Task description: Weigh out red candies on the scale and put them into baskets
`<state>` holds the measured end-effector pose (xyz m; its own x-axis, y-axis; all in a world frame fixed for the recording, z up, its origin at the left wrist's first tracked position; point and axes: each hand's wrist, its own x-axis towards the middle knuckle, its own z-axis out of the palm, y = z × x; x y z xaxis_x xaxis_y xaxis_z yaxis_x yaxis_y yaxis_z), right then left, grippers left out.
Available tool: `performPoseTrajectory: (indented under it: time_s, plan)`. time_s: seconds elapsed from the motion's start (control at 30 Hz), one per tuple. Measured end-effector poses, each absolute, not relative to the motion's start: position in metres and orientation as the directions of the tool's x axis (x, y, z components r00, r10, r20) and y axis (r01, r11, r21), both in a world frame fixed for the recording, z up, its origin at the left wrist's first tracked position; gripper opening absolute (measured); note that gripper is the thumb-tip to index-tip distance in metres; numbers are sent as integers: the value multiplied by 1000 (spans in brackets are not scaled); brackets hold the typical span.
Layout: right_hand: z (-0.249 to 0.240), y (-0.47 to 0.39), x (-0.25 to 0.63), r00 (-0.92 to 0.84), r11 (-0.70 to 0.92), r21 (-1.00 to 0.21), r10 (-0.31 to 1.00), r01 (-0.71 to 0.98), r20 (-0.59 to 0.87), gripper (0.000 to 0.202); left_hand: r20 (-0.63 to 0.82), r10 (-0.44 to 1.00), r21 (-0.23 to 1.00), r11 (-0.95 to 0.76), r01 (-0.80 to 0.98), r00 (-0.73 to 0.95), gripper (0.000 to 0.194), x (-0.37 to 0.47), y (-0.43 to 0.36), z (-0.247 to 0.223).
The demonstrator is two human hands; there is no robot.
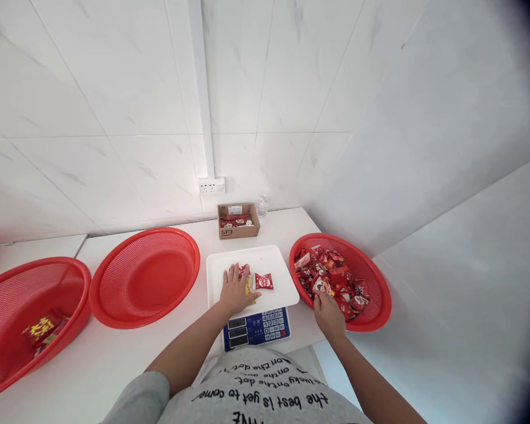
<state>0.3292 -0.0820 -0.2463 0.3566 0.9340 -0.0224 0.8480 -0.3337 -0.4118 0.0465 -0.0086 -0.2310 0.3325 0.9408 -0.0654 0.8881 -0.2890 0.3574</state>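
The left hand (236,292) lies on the white pan (274,259) of the scale (258,330), its fingers spread and loose over a yellow packet (248,287) and a red packet, which it partly covers. Another red packet (264,281) lies just to the right of these, near the middle of the pan. The right hand (330,316) is bent over the near left rim of the right basket (382,300), its fingertips at a red-and-white packet (322,285); whether it grasps this one, one cannot tell. This basket is full of red packets and covers the right edge of the bench (287,224). At the far edge stands a carton (239,231) with red packets, beside a clear cup (263,205). Toward the left edge are the middle basket (145,321) and the left basket (77,327).
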Motion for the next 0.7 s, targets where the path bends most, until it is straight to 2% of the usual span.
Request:
performPoseTrajectory:
  time_s: [0.17, 0.4, 0.57, 0.7]
  plan:
    - [-242, -82, 327, 369, -362, -401, 927, 841, -63, 43, 88, 918, 314, -394, 864, 387, 65, 48, -7, -233]
    - [-241, -82, 327, 374, -374, -402, 924, 836, -82, 42, 76, 917, 467, -379, 799, 391, 29, 40, -5, -233]
    - [-240, -82, 326, 381, -385, -405, 920, 829, -95, 42, 112, 965, 533, -259, 806, 236, 27, 22, 10, -222]
    - [-236, -82, 324, 385, -403, -387, 914, 829, -127, 42, 187, 982, 629, -89, 772, -39, 28, -20, 25, -198]
